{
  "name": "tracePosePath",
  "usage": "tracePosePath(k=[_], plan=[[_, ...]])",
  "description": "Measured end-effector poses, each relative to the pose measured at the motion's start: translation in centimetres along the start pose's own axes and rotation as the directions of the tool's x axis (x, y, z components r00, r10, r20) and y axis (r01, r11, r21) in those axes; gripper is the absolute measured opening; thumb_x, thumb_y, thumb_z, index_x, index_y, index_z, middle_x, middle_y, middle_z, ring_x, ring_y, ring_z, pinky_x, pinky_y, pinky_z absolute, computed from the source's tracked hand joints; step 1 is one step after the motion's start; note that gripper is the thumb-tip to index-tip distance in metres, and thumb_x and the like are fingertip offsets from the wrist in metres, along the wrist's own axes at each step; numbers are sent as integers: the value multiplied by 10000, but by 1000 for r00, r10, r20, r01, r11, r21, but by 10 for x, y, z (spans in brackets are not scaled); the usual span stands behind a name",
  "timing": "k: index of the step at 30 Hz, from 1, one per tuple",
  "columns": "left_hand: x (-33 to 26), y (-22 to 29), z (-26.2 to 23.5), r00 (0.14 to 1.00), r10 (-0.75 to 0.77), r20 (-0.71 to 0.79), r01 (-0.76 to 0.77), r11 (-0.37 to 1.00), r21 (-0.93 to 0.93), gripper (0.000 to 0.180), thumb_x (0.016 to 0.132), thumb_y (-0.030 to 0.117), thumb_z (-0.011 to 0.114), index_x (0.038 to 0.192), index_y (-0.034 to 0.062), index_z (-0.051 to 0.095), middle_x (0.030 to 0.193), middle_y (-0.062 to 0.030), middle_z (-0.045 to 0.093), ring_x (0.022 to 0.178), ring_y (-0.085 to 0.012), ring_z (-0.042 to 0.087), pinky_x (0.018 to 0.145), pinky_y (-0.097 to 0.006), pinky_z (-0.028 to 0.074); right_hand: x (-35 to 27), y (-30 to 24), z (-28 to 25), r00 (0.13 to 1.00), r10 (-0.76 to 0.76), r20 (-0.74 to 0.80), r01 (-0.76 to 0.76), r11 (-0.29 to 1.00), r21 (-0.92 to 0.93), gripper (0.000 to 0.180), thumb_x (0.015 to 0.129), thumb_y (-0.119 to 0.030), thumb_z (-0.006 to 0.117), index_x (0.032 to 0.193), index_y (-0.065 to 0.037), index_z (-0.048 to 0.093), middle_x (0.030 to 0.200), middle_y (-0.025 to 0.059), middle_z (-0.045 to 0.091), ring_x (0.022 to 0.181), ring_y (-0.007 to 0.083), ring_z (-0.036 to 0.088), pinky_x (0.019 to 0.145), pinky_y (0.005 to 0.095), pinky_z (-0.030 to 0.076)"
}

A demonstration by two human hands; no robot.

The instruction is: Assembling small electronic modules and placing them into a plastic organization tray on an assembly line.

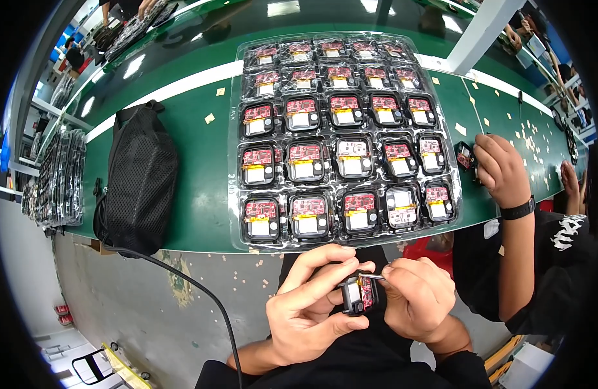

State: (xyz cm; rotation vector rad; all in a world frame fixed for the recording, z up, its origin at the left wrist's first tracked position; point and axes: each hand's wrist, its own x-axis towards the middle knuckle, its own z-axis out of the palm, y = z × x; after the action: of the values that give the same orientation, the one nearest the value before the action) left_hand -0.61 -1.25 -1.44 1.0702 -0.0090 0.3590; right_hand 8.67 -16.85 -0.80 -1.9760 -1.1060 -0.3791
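Gripping a small black device with a red circuit board showing, the left hand clasps it just below the desk's near edge, over the person's dark lap. The right hand pinches thin metal tweezers whose tips touch the device's top. Beyond, a clear plastic tray lies on the green desk, holding five rows of five similar devices, twenty-five in all, each with a red board, a white rectangle and a yellow strip. Left of the tray sits one black mesh bag, its cable trailing down off the desk. At the right, another person's hand holds one more device. Small tan paper scraps dot the desk farther off.
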Motion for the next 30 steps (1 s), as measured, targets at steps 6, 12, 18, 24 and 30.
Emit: tracePosePath(k=[6,12,18,24,30], plan=[[1,3,-1,1000,5,10,-5,999,-35,599,809,-33,776,1328,-150,501,1405,-204,368,1263,-392,540,1048,-446,525,6,-3,-3,996,88,14,-89,986,138,272,684,54,792,918,-14,671,804,93,668,524,197,581,447,279,433],[4,3,2,1000,-11,-29,9,997,-73,583,821,-4,779,1317,-146,507,1384,-192,379,1265,-398,538,1062,-463,509,6,-2,-4,993,118,-3,-116,981,158,228,730,26,798,912,-20,668,800,93,671,532,196,592,450,280,437],[0,4,1,999,-47,-23,45,994,-95,592,824,10,781,1321,-146,500,1387,-194,376,1276,-400,526,1074,-470,497,8,-5,-1,989,150,16,-150,968,200,192,781,-2,783,924,-20,658,795,99,671,547,212,603,474,291,463],[1,7,2,999,-36,-18,34,996,-79,600,826,18,778,1328,-149,493,1386,-200,376,1283,-401,517,1084,-472,487,6,-6,-2,990,135,34,-138,980,141,214,778,1,782,946,-18,651,791,100,667,553,219,613,474,295,465],[1,7,1,999,-35,-26,33,997,-73,591,820,5,779,1319,-151,502,1382,-204,382,1280,-395,519,1077,-468,497,7,-8,1,992,124,6,-124,982,143,215,774,6,784,940,-12,648,791,103,663,551,219,611,471,295,465]])
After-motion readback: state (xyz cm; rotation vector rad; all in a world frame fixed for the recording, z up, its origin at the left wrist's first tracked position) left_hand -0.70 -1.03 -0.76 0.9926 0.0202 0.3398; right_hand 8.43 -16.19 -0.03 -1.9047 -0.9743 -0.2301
